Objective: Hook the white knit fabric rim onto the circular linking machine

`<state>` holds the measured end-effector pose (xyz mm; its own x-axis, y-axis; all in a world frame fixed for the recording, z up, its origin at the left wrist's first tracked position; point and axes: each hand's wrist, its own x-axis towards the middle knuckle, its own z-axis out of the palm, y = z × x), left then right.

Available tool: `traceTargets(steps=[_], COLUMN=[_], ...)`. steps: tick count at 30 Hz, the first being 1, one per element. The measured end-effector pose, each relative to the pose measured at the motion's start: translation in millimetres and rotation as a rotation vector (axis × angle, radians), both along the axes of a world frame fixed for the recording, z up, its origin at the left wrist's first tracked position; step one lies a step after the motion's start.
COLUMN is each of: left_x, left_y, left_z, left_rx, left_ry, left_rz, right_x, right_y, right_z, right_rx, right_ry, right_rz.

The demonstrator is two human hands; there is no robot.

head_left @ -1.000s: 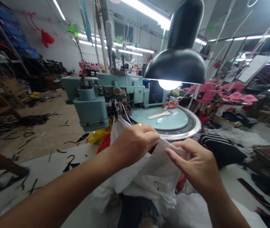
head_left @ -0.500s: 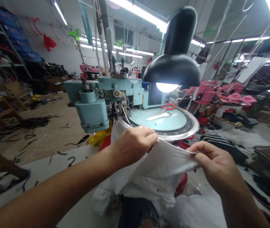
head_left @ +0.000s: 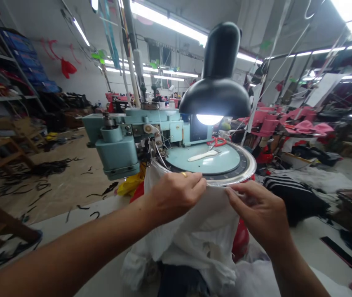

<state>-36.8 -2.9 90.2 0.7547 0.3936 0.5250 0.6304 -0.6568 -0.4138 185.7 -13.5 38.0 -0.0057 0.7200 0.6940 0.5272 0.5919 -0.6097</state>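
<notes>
One camera, worn on the person's head, gives the only view, looking forward and down from above the forearms. The left hand (head_left: 174, 198), the right hand (head_left: 256, 212) and the white cloth (head_left: 197, 243) sit close in the lower middle of the frame. The sewing machine (head_left: 117, 152) stands just ahead, and the desk lamp (head_left: 216, 78) hangs near the lens at top centre. The wide lens takes in the long workshop (head_left: 30, 53) on both sides, bending its edges.

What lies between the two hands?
White fabric fills the stretch between the left hand and right hand, in the head view, just below the machine's round metal rim.
</notes>
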Motion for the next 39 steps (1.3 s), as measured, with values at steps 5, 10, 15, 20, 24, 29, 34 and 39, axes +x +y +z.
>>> traceTargets(steps=[5, 10, 15, 20, 24, 29, 34, 39], left_x=[5.6, 14.0, 16.2, 18.6, 20.1, 23.0, 32.0, 36.1], left_y=[15.2, 23.1, 22.6, 20.5, 20.7, 20.8, 17.5, 11.2], left_z=[23.2, 22.1, 20.1, 22.6, 21.6, 18.0, 22.4, 25.2], left_rx=[-0.432, -0.446, -0.534, -0.549, -0.527, -0.524, -0.538, -0.437], left_ry=[-0.075, -0.154, -0.172, -0.2, -0.201, -0.202, -0.149, -0.078], left_rz=[0.024, 0.064, 0.046, 0.05, 0.065, 0.054, 0.106, 0.236], right_x=[-2.5, -3.1, -2.0, -5.5, -4.4, -5.5, -5.1, 44.6], right_y=[1.6, 1.7, 1.7, 1.2, 0.7, -0.3, 4.0, 12.7], right_z=[1.0, -1.5, -2.3, -2.7, -3.7, -4.2, -4.4, -25.8], right_rx=[-0.004, 0.027, 0.021, -0.006, -0.016, -0.03, -0.056, -0.131], right_ry=[-0.047, 0.0, 0.013, 0.044, 0.061, 0.073, 0.086, 0.077], right_rz=[0.056, 0.005, 0.012, 0.018, 0.008, -0.018, -0.067, -0.237])
